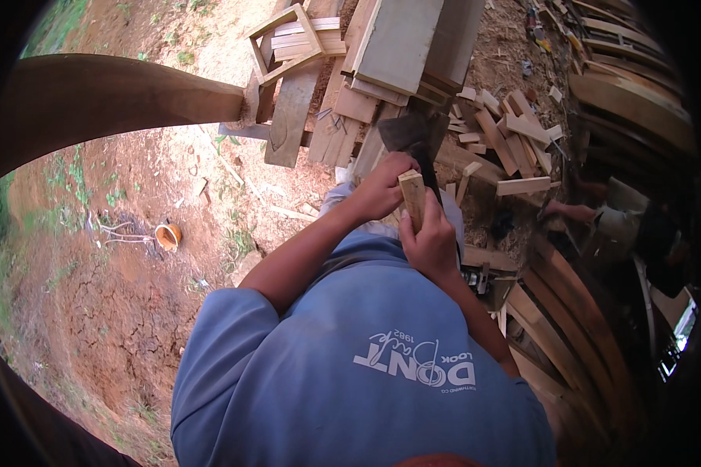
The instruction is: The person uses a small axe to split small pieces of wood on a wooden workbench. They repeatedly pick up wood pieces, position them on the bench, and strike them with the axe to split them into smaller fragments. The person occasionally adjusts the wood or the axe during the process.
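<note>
A short squared wooden block (413,200) stands tilted up in front of my body. My right hand (432,236) grips its lower part, the thumb lying along the near face. On the block's left side, near the top, my left hand (385,187) is closed against it, its fingertips partly hidden. Just beyond both hands is a dark tool with a broad head (405,134). Its dark handle runs down behind the block toward my right hand; whether a hand touches it is hidden.
Boards (393,47) are stacked ahead, with a small wooden frame (288,43) at their left. Wood offcuts (518,140) lie heaped to the right. A large curved timber (117,89) juts in from the left. An orange container (168,236) sits on the dirt. Another person (619,214) is at the right.
</note>
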A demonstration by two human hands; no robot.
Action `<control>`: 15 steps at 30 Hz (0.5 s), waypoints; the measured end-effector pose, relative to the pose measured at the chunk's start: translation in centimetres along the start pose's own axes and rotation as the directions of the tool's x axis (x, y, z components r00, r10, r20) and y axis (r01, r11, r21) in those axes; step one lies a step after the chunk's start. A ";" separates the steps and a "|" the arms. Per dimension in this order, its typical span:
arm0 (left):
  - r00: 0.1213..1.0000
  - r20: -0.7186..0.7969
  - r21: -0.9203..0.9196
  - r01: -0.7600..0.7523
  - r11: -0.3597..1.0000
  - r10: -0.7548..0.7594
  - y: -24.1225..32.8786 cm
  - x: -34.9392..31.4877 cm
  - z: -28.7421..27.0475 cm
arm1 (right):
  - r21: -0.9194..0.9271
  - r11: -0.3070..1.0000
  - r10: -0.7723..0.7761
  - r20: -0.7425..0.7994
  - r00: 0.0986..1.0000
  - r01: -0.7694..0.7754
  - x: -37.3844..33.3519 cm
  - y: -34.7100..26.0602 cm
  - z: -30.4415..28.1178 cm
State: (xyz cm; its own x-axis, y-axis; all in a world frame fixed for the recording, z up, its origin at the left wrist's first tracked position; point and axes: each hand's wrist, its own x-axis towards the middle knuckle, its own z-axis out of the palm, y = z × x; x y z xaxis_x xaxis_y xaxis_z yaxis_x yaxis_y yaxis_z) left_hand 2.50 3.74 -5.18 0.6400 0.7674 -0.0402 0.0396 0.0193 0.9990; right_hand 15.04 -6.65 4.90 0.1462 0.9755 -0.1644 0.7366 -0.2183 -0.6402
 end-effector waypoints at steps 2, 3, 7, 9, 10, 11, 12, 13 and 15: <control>1.000 -0.004 0.004 -0.001 1.000 0.001 0.1 0.0 0.0 | 0.011 1.000 0.014 0.007 1.000 -0.014 0.1 -0.1 -0.1; 1.000 -0.006 0.006 -0.004 1.000 0.005 0.1 0.0 0.0 | 0.009 1.000 0.015 0.011 1.000 -0.016 0.1 -0.2 -0.2; 1.000 -0.009 0.009 -0.018 1.000 0.018 0.1 0.0 0.1 | 0.009 1.000 0.023 0.019 1.000 -0.024 0.1 -0.3 -0.2; 1.000 -0.002 0.003 -0.012 1.000 0.012 0.0 0.0 0.0 | 0.011 1.000 0.018 0.014 1.000 -0.018 0.0 -0.1 -0.1; 1.000 0.002 0.000 -0.009 1.000 0.009 -0.1 0.0 0.0 | 0.010 1.000 0.011 0.008 1.000 -0.011 0.0 -0.1 0.0; 1.000 0.000 0.006 -0.013 1.000 0.013 -0.2 0.0 0.0 | 0.010 1.000 0.003 0.001 1.000 -0.003 0.0 0.0 0.0; 1.000 -0.002 0.012 -0.017 1.000 0.017 -0.3 0.0 0.1 | 0.009 1.000 0.003 0.001 1.000 -0.003 0.0 0.1 0.1; 1.000 -0.004 0.018 -0.021 1.000 0.021 -0.2 0.0 0.1 | 0.009 1.000 0.004 0.000 1.000 -0.004 0.0 0.1 0.2; 1.000 -0.009 0.019 -0.028 0.999 0.029 -0.1 0.0 0.1 | 0.004 1.000 0.001 -0.002 1.000 -0.001 0.0 0.1 0.2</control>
State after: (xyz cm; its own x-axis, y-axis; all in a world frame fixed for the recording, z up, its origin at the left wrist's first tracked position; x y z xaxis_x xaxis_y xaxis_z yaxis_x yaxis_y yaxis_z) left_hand 2.56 3.71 -5.32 0.6341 0.7731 -0.0115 0.0357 -0.0144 0.9993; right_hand 14.99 -6.68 4.67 0.1483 0.9754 -0.1630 0.7336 -0.2191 -0.6432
